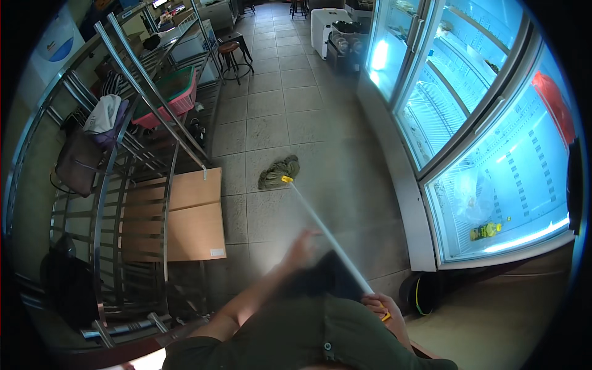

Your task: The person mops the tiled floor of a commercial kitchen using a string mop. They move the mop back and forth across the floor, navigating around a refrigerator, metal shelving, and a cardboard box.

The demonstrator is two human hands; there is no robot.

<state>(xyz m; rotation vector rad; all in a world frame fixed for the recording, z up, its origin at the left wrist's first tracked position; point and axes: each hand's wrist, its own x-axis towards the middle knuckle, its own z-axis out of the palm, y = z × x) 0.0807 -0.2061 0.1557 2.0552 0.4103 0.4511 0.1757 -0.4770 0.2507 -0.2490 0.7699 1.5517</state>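
A string mop (279, 173) with a grey-green head lies on the tiled floor ahead of me. Its pale handle (328, 236) slants back to the right side of my body, where my right hand (383, 309) is closed around its upper end near a yellow fitting. My left hand (303, 249) is off the handle, slightly blurred, held out over the floor to the left of the shaft with its fingers partly spread. Nothing shows in it. The yellow clamp (286, 179) joins the handle to the mop strands.
Metal racks (99, 222) line the left, with a flattened cardboard box (194, 217) low beside them and a pink basket (178, 104) farther up. Lit glass-door refrigerators (485, 152) stand along the right. A stool (230, 53) and a white cooler box (323, 27) stand farther ahead.
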